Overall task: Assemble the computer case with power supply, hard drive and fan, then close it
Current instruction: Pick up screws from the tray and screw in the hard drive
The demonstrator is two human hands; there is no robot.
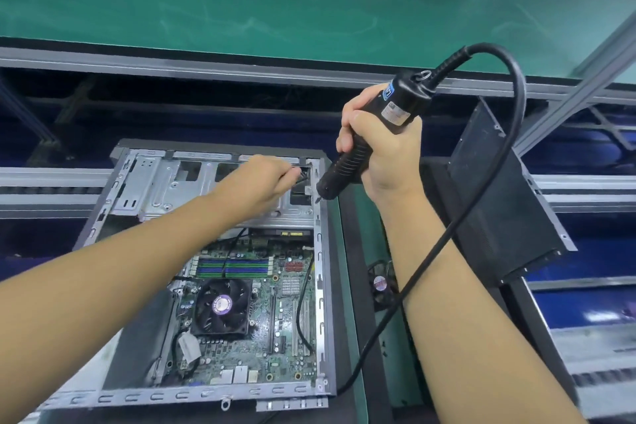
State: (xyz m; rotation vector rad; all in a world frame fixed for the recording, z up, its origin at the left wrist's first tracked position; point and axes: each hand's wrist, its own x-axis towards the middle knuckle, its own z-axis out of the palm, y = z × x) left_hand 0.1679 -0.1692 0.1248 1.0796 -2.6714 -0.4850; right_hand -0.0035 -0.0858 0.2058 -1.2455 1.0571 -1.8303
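The open computer case (323,286) lies flat in front of me with its motherboard and a black CPU cooler fan (222,306) exposed. My left hand (258,182) reaches into the far right corner of the case over the metal drive bay (161,189) and pinches a small dark part there; I cannot tell what it is. My right hand (382,148) grips a black electric screwdriver (364,144), tilted, with its bit just at the case's far right rim. A small black fan (380,284) lies on the mat right of the case, partly hidden by my right forearm.
A black side panel (499,189) leans tilted to the right of the case. The screwdriver's black cable (481,203) loops over my right forearm down to the mat. A green conveyor belt (275,3) runs across behind the bench, with metal rails in between.
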